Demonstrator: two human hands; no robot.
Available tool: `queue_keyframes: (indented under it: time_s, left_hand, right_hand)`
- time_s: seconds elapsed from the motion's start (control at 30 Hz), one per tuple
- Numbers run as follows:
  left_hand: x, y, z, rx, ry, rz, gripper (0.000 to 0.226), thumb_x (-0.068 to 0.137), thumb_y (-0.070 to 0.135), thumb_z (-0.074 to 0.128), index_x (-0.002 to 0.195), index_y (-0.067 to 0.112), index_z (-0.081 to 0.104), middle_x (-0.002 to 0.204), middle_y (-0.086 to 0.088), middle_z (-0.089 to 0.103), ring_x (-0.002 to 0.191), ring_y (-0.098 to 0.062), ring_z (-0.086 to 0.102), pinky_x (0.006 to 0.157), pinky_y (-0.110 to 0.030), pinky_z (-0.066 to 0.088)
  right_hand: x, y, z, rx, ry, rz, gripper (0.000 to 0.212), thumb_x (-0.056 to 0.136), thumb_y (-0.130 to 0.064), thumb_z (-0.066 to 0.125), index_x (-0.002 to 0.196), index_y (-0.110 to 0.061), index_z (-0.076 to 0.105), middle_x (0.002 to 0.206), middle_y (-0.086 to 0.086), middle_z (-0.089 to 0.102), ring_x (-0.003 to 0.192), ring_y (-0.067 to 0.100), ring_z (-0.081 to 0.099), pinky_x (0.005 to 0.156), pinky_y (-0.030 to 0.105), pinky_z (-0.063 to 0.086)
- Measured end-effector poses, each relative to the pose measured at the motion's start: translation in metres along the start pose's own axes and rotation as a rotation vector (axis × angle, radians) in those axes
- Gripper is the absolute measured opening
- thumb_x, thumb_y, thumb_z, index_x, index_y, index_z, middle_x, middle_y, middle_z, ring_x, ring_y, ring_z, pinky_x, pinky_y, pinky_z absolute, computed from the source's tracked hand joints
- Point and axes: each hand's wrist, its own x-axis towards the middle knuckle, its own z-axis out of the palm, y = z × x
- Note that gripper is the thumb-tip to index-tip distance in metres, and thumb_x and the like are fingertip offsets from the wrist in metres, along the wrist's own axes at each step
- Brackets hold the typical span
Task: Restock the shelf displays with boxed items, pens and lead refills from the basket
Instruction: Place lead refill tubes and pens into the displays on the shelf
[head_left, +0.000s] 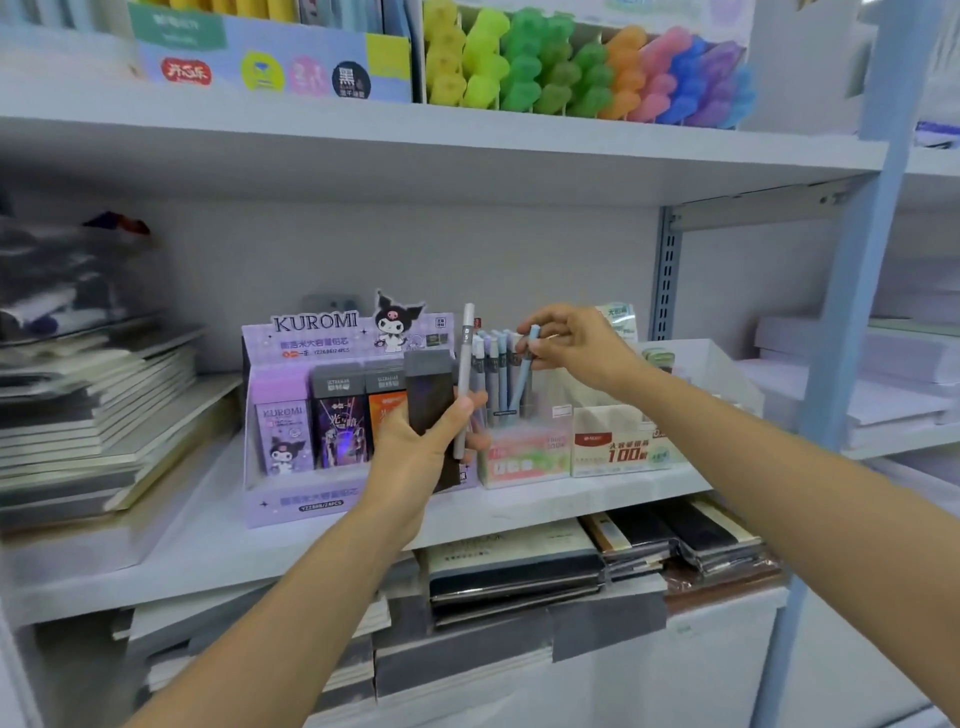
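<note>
Light-blue pen (523, 371) pinched by the right hand (576, 344), lower end among pens in the pen display (519, 457) on the shelf (208, 545). Left hand (410, 447) grips a dark box (428, 389) and a grey pen (464, 374).

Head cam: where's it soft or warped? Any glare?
Head view: centre sharp, KUROMI display lettering legible; notebook stack at the left edge smeared; wide-angle leans the blue upright and skews the upper shelf; light flat, no glare or hard shadows.

one kuromi display (311, 332), three boxes (284, 415) inside, one dark box (428, 389), one grey pen (464, 374), one blue pen (524, 374)
</note>
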Motion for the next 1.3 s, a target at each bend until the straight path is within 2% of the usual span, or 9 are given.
queue_keyframes:
  time_s: [0.27,0.4,0.53,0.63,0.7,0.83,0.97,1.1,1.3]
  left_hand:
    - [0.005,-0.005,-0.002,0.052,-0.033,0.039,0.025,0.092,0.028,0.063,0.111,0.013,0.067,0.103,0.010,0.074,0.071,-0.011,0.069,0.063,-0.020,0.054]
    - [0.003,-0.003,-0.003,0.055,-0.033,0.029,0.026,0.091,0.028,0.063,0.113,0.013,0.066,0.103,0.010,0.074,0.070,-0.009,0.069,0.062,-0.018,0.053]
    - [0.001,0.000,-0.002,0.061,-0.032,0.025,0.019,0.092,0.026,0.063,0.108,0.018,0.069,0.100,0.008,0.075,0.072,-0.011,0.069,0.067,-0.025,0.056]
    - [-0.001,0.002,-0.001,0.054,-0.029,0.021,0.010,0.090,0.025,0.065,0.098,0.021,0.071,0.095,-0.001,0.076,0.072,-0.015,0.067,0.068,-0.027,0.058]
    - [-0.002,0.003,0.001,0.051,-0.030,0.014,0.009,0.089,0.024,0.067,0.095,0.019,0.071,0.092,-0.005,0.075,0.072,-0.018,0.065,0.066,-0.027,0.057]
    - [-0.006,0.006,0.008,0.038,-0.027,0.014,0.012,0.089,0.021,0.067,0.096,0.011,0.069,0.086,-0.008,0.074,0.068,-0.020,0.061,0.058,-0.023,0.055]
    - [-0.007,0.011,0.009,0.005,-0.031,-0.026,0.017,0.095,0.025,0.059,0.103,0.015,0.070,0.087,-0.004,0.075,0.063,-0.015,0.065,0.057,-0.024,0.054]
    - [-0.007,0.015,0.008,-0.053,-0.045,-0.037,0.019,0.099,0.016,0.052,0.109,0.007,0.066,0.082,-0.005,0.075,0.063,-0.017,0.069,0.055,-0.023,0.054]
    - [-0.010,0.016,0.005,-0.011,-0.076,0.012,0.023,0.098,0.016,0.053,0.117,0.003,0.056,0.090,-0.003,0.076,0.072,-0.018,0.073,0.057,-0.020,0.055]
  right_hand:
    - [0.015,0.003,0.000,-0.023,0.004,-0.034,0.019,0.094,-0.004,0.058,0.112,0.000,0.061,0.100,0.021,0.068,0.089,0.024,0.070,0.080,0.031,0.060]
    - [0.018,0.005,0.011,-0.247,0.070,-0.086,0.020,0.091,-0.009,0.064,0.110,-0.005,0.070,0.100,0.011,0.071,0.078,0.010,0.065,0.067,0.016,0.055]
    - [0.014,0.000,0.020,-0.433,0.117,-0.148,0.025,0.092,-0.017,0.064,0.116,-0.012,0.069,0.104,0.003,0.067,0.092,0.014,0.060,0.085,0.027,0.052]
    - [0.004,-0.015,0.018,-0.090,0.131,-0.167,0.030,0.096,-0.024,0.058,0.123,-0.014,0.063,0.102,-0.001,0.067,0.090,0.013,0.064,0.081,0.027,0.054]
    - [-0.003,-0.024,0.015,0.224,0.003,-0.129,0.028,0.096,-0.022,0.057,0.122,-0.012,0.062,0.098,0.002,0.070,0.083,0.013,0.067,0.075,0.024,0.056]
    - [-0.014,-0.032,0.015,0.278,-0.121,-0.122,0.020,0.092,-0.011,0.062,0.111,-0.009,0.068,0.089,0.006,0.072,0.077,0.015,0.068,0.071,0.021,0.056]
    - [-0.011,-0.037,-0.008,0.381,0.057,-0.101,0.020,0.093,-0.003,0.057,0.112,-0.002,0.063,0.092,0.013,0.069,0.075,0.016,0.066,0.073,0.022,0.057]
    - [-0.005,-0.030,-0.032,0.218,0.285,-0.132,0.024,0.095,-0.003,0.056,0.117,0.003,0.062,0.093,0.015,0.069,0.077,0.016,0.066,0.076,0.022,0.057]
    - [-0.002,-0.009,-0.018,-0.083,0.250,-0.130,0.022,0.093,-0.006,0.060,0.114,-0.002,0.065,0.096,0.015,0.070,0.084,0.020,0.070,0.080,0.027,0.058]
